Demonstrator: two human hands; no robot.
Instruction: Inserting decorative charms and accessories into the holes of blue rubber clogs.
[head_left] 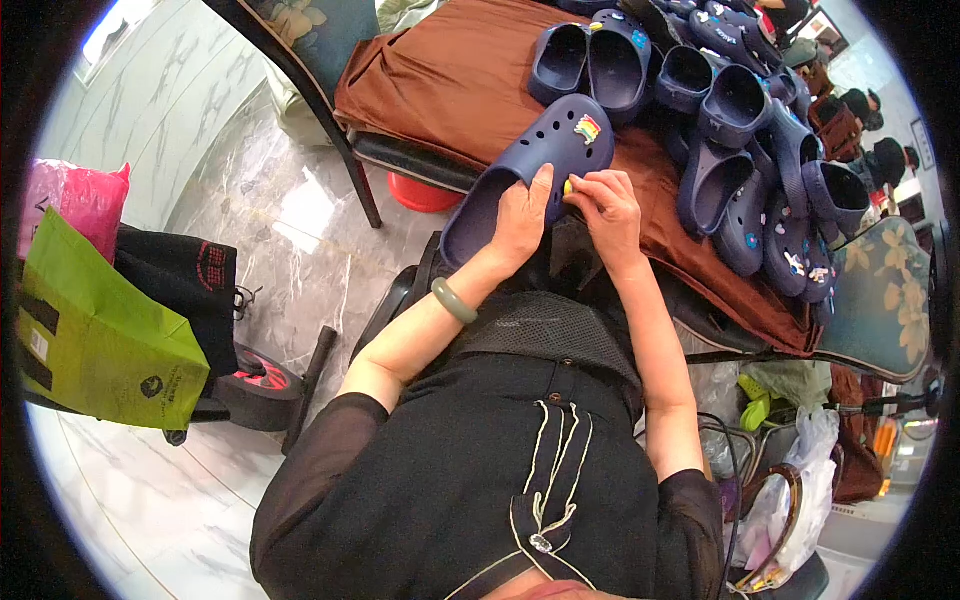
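A navy clog [556,143] with round holes lies tilted in front of me, toe pointing away to the right. My left hand [522,220] grips it at the opening's edge, thumb stretched along its upper. A rainbow-coloured charm [587,128] sits on the toe. Between the thumb and fingertips of my right hand [610,212] is a small yellow charm [569,187], held against the clog's near side; its shape is mostly hidden by the fingers. The clog's heel end extends left past my left wrist, which wears a green bangle [455,300].
Many navy clogs [735,105] are heaped at the right on a brown cloth [430,85] spread over chairs. A floral chair back [880,295] stands at right. A red basin [420,192] is underneath. At left hangs a green bag [120,320]; at lower right, a clear plastic bag [805,490].
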